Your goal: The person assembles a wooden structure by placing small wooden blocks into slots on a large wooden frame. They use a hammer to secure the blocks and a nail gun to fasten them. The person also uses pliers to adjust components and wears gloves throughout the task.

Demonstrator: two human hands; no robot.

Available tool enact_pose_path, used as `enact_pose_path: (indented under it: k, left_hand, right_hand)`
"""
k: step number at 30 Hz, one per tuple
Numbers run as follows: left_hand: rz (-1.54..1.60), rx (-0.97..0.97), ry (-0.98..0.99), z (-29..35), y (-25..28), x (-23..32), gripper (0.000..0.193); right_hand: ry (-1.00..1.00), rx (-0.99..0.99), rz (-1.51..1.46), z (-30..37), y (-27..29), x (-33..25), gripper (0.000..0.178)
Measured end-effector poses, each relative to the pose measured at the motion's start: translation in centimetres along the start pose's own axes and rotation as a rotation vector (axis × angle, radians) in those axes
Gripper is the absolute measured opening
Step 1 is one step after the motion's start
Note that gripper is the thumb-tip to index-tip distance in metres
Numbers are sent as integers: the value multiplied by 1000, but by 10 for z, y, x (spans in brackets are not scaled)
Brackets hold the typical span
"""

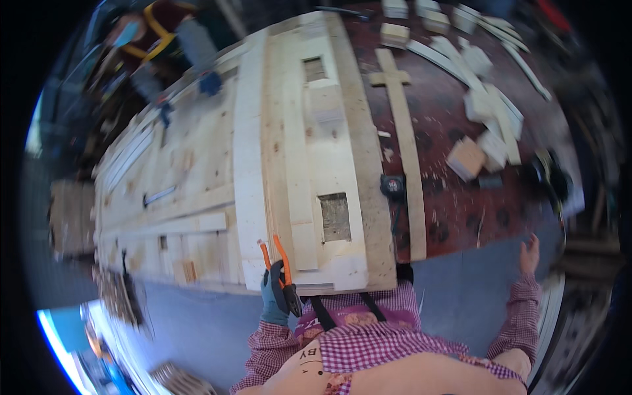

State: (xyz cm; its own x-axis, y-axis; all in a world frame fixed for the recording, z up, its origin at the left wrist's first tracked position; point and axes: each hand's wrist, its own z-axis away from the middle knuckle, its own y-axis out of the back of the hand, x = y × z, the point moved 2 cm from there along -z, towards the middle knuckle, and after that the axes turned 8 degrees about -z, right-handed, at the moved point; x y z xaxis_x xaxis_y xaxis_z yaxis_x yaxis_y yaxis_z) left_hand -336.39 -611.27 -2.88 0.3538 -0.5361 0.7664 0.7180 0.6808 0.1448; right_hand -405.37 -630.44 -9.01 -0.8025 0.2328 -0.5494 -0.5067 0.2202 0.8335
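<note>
Right, L hand [275, 296], in a grey-blue glove, is at the wood panel's [339, 168] near edge, fingers wrapped round orange-handled pliers [287, 280]; handles point fwd over the panel, dark nose back twd the body. R hand [528, 253], bare, is well out R of the panel, near the red-brown table's [447, 220] near edge; fingers loosely extended, can't tell if spread or pressed tog. (blur). Tape measure [392, 187] sits at the panel's R edge; wood cross [403, 138] just beyond it, w/ blocks [465, 158] further R. Hammer [160, 195] on the panel's L stretch. Co-worker's blue-gloved hand [210, 83] at the panel's far L side.
</note>
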Motion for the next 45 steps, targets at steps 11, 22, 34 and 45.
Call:
enact_pose_path:
  k: [11,22,34,45]
  left_hand:
    - [524,496,172,119,-52,-109,25]
    - [731,794,371,176,-61,-168,24]
    - [1189,778,292,199,32,-292,20]
    - [1647,732,115,308,185,-507,36]
  right_hand:
    - [-88,-191,722,-284,-34,131,89]
    - [-171,-255,627,-309,-47,102,72]
    - [36,-704,796,-38,-17,0,37]
    - [372,-997,748,226,-94,-119,39]
